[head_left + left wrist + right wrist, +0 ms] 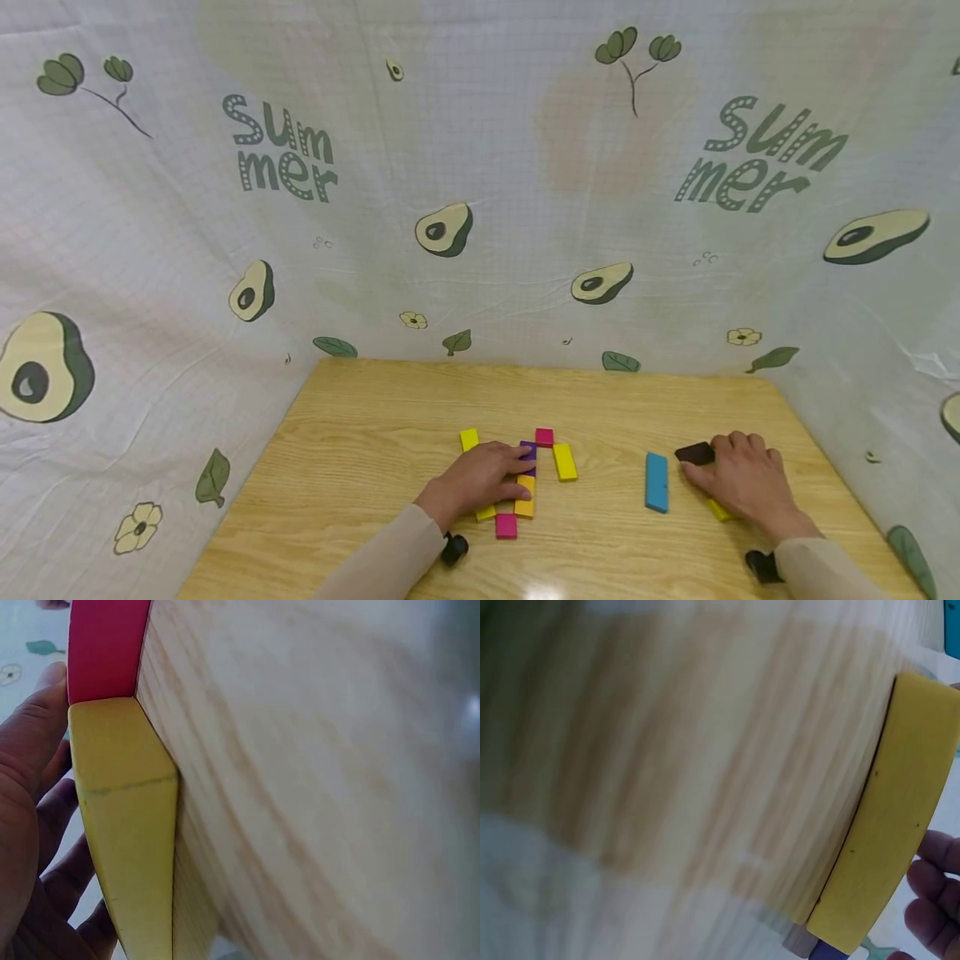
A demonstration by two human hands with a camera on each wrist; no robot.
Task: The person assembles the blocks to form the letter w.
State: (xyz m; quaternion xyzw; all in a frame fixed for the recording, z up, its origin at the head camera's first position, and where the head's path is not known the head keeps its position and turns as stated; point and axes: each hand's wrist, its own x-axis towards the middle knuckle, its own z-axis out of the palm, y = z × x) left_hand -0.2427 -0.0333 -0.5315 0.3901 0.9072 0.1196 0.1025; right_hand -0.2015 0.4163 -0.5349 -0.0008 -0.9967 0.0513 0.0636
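In the head view, my left hand (480,479) lies over a group of flat blocks. Its fingertips touch a purple block (528,450), and the thumb reaches an orange block (525,504). Partly under this hand is a yellow strip (468,438), with a pink square block (506,526) near its lower end. Over to the right, my right hand (742,479) pinches a dark block (695,453) by its right end, between thumb and fingers. A yellow block (720,510) lies partly hidden beneath that hand; the right wrist view shows a yellow block (889,817) close up.
Between the hands lie a blue block (656,482), a second yellow block (566,462) and another pink block (544,437). The wooden tabletop (375,417) meets a printed cloth (495,167) at the back and sides. Black wrist cameras (454,550) sit under both wrists.
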